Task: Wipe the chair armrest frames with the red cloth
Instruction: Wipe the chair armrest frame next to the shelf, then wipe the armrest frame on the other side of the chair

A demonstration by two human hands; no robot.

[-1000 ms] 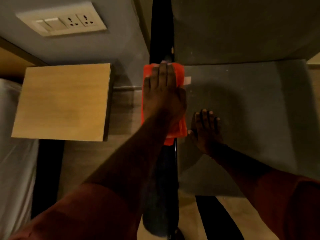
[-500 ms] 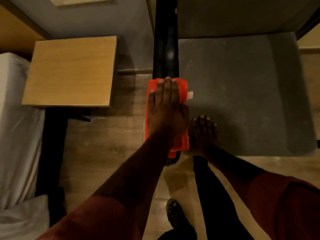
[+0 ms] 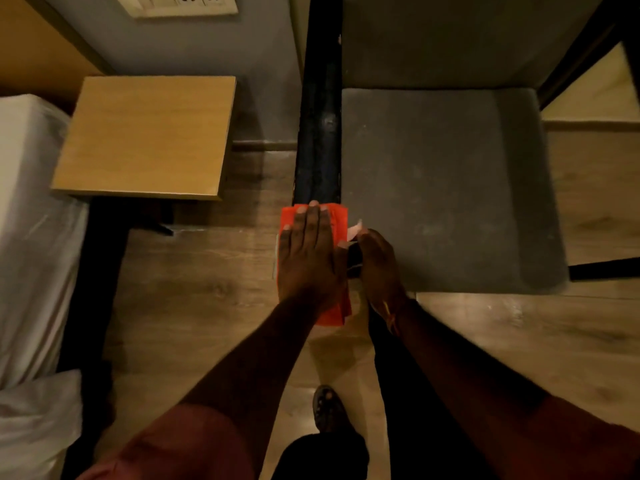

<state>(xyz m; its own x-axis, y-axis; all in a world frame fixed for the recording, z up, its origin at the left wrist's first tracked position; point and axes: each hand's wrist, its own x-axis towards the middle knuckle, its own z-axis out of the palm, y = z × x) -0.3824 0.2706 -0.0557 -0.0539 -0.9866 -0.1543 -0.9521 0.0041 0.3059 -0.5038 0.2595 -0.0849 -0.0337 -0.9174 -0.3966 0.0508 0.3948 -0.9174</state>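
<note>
A black armrest frame runs away from me along the left side of a grey chair seat. The folded red cloth is draped over the near end of that armrest. My left hand lies flat on the cloth, fingers together, pressing it onto the frame. My right hand is beside it at the inner side of the armrest, curled around the frame's near end next to the cloth's pale tag. The chair's right armrest shows only as a dark bar at the far right.
A small wooden side table stands left of the chair, with a white-covered bed beyond it. A wall socket plate is at the top. Wooden floor lies below, and my shoe is near the chair.
My left hand has slid the red cloth along the armrest toward me, to its near end. My right hand has left the seat and moved up against the armrest beside the cloth.
</note>
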